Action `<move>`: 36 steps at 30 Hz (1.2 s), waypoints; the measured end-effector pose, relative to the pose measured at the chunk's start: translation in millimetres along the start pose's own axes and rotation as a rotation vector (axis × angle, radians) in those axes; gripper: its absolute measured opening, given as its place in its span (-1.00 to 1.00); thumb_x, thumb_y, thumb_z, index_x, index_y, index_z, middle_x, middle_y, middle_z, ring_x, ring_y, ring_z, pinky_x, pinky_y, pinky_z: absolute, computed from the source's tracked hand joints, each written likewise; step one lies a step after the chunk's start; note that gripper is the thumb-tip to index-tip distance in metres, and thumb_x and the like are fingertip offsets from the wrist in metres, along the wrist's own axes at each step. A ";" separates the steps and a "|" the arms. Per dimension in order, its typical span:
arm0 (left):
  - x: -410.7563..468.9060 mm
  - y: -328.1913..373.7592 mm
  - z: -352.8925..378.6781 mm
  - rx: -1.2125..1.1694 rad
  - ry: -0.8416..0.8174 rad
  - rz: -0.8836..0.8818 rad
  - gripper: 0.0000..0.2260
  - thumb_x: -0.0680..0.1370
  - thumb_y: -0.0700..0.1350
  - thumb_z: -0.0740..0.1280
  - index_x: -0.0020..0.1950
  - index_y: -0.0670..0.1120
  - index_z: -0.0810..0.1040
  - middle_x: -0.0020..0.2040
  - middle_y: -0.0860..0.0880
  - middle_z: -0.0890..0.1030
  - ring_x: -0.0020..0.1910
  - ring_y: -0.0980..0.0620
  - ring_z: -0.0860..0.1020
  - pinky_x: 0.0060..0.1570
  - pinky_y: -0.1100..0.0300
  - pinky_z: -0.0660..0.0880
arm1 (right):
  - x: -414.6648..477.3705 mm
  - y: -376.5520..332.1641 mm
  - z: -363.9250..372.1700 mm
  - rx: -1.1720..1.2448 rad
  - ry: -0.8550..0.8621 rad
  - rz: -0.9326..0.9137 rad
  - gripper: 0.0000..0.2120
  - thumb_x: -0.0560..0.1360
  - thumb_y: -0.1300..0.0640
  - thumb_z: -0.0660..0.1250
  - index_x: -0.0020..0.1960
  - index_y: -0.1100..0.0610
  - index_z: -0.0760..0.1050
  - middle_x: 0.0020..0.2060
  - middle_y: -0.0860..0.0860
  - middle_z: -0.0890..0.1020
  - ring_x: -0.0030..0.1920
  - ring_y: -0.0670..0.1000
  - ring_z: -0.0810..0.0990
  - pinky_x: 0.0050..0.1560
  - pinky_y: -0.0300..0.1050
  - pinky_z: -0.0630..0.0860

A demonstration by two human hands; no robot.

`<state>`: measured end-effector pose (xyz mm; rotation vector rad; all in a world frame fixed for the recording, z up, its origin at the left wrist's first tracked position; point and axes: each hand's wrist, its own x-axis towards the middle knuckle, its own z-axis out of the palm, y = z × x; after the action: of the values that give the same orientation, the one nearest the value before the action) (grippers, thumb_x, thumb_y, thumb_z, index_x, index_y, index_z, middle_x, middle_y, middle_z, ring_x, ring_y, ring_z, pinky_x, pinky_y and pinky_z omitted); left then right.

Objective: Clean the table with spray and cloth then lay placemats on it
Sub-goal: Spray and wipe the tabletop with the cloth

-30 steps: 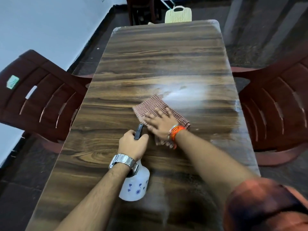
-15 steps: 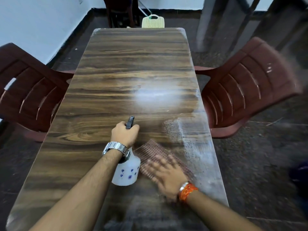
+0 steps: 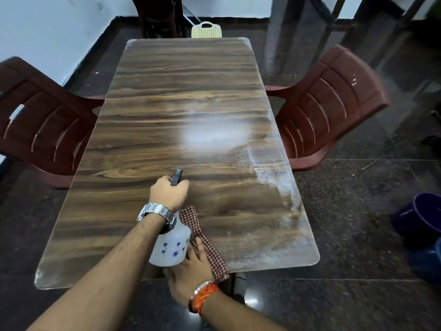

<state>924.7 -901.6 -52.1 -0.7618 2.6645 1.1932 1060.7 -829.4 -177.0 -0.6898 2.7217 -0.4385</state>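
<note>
Head view, left hand gripping spray bottle, right hand flat on cloth

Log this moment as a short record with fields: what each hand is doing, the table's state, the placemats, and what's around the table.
left hand: grip closed on spray bottle, nozzle pointing down the table
right hand: pressing checked cloth on the near edge
table: wood grain, wet droplets and streaks along the right side
placemats: none visible
chairs: one maroon chair left, another chair right
floor: purple bucket at right
</note>
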 end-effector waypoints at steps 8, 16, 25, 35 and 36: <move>-30.8 -12.1 -6.0 -0.011 -0.024 0.012 -0.77 0.45 -0.03 0.30 -0.12 -0.20 0.58 -0.19 -0.12 0.61 -0.16 -0.19 0.53 -0.20 0.12 0.37 | -67.7 113.3 -4.9 -0.041 0.171 0.471 -0.43 0.51 -0.14 0.03 0.52 -0.15 0.10 0.49 -0.20 0.15 0.49 0.05 0.20 0.42 0.21 -0.01; -53.3 -9.3 -4.7 -0.017 -0.040 0.032 -0.77 0.46 -0.03 0.31 -0.11 -0.20 0.58 -0.18 -0.13 0.60 -0.12 -0.20 0.53 -0.15 0.11 0.40 | -73.5 74.1 1.3 0.027 0.158 0.543 -0.43 0.45 -0.09 0.06 0.46 -0.07 0.30 0.45 -0.08 0.32 0.40 0.25 0.35 0.33 0.32 0.11; -55.5 16.4 10.5 -0.032 -0.031 0.025 -0.82 0.48 -0.03 0.32 -0.09 -0.14 0.59 -0.14 -0.12 0.59 -0.10 -0.19 0.52 -0.12 0.13 0.38 | -53.0 75.6 -14.0 -0.054 -0.016 -0.005 -0.52 0.58 -0.12 0.00 0.50 -0.13 0.15 0.50 -0.18 0.20 0.54 0.03 0.01 0.43 0.12 -0.32; -70.7 80.5 99.7 -0.095 -0.060 -0.054 -0.82 0.48 -0.05 0.32 -0.15 -0.16 0.57 -0.18 -0.12 0.62 -0.15 -0.19 0.55 -0.19 0.11 0.38 | -81.3 249.9 -61.4 0.016 0.061 0.308 -0.52 0.56 -0.15 0.05 0.48 -0.21 0.18 0.45 -0.26 0.25 0.46 -0.01 0.27 0.43 0.08 -0.11; -74.4 90.9 110.8 -0.102 -0.067 -0.055 -0.82 0.48 -0.05 0.32 -0.16 -0.17 0.58 -0.20 -0.10 0.61 -0.17 -0.17 0.55 -0.23 0.11 0.37 | -79.7 260.0 -66.8 0.019 0.067 0.293 -0.52 0.55 -0.15 0.07 0.47 -0.20 0.20 0.45 -0.26 0.27 0.45 0.00 0.30 0.43 0.08 -0.12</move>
<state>934.3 -740.6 -44.2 -0.7895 2.5292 1.3251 997.5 -557.1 -193.3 -0.2682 2.8157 -0.4214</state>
